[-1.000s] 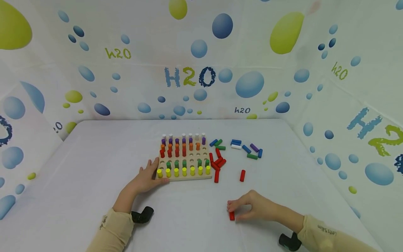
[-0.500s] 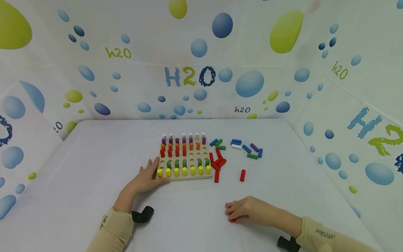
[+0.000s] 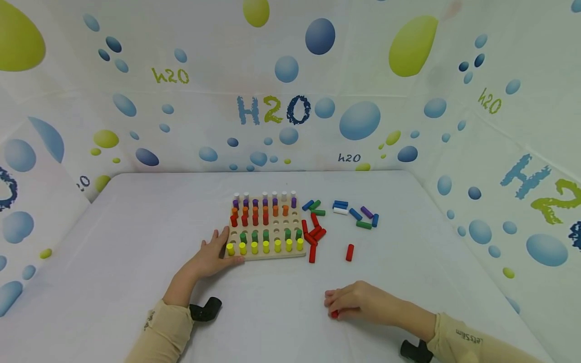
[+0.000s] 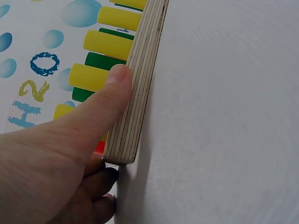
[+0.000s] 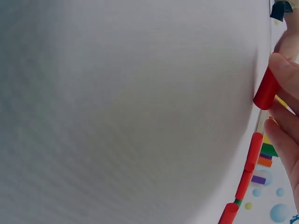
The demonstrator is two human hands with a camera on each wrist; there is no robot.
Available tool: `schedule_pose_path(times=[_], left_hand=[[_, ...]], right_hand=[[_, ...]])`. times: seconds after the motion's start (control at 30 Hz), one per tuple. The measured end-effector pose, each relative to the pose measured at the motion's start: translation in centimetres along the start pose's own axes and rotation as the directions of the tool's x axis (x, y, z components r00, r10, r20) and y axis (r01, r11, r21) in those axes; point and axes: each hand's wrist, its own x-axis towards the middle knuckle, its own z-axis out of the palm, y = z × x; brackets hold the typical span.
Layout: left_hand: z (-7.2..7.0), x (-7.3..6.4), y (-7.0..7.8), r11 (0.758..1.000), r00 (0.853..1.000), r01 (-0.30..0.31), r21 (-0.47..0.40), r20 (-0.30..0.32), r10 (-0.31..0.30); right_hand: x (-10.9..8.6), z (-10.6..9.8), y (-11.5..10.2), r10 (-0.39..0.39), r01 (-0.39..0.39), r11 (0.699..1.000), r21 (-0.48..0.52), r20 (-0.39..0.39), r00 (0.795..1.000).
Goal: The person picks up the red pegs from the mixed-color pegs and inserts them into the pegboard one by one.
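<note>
In the head view my left hand (image 3: 210,258) rests at the near left corner of a wooden pegboard (image 3: 274,258). Its thumb (image 4: 112,100) lies straight along the front edge in the left wrist view, while the other fingers touch the left side. Rows of yellow, green, red, orange, purple and white pegs stand in the board, with some holes bare. My right hand (image 3: 365,303) pinches a short red peg (image 5: 268,88) between thumb and fingers, low over the table at front right. From the head only the peg's end shows.
Loose red pegs (image 3: 314,234) lie at the board's right side, and a single red peg (image 3: 349,252) lies apart. Farther back are scattered blue, green, purple and white pegs (image 3: 340,212). Black wrist devices (image 3: 206,309) sit beneath both forearms.
My right hand's fingers have come together on the red peg, which they now mostly cover. The left hand and the pegboard have stayed in place.
</note>
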Motion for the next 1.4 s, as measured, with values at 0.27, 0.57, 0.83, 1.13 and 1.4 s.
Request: schedule_pose_path(times=[0.27,0.57,0.83,1.13,1.4], left_hand=[[-0.1,0.0,0.1,1.000,1.000,0.002,-0.014,0.004,-0.002],[0.1,0.0,0.0,1.000,1.000,0.003,-0.020,0.013,-0.003],[-0.3,-0.3,0.3,1.000,1.000,0.011,-0.019,0.007,-0.011],[-0.2,-0.2,0.2,1.000,1.000,0.007,-0.022,0.007,-0.006],[-0.1,-0.1,0.1,1.000,1.000,0.008,-0.014,0.008,-0.008]], right_hand=[[-0.5,0.4,1.3,0.102,-0.046,0.958,0.284,-0.188,0.977],[-0.6,0.1,2.0,0.272,-0.088,0.795,0.600,-0.223,0.936],[-0.2,-0.5,2.0,0.311,-0.073,0.727,0.683,-0.233,0.921],[1.0,-1.2,1.9,0.343,-0.050,0.699,0.713,-0.273,0.899],[2.4,-1.9,1.9,0.428,-0.088,0.686,0.723,-0.303,0.852]])
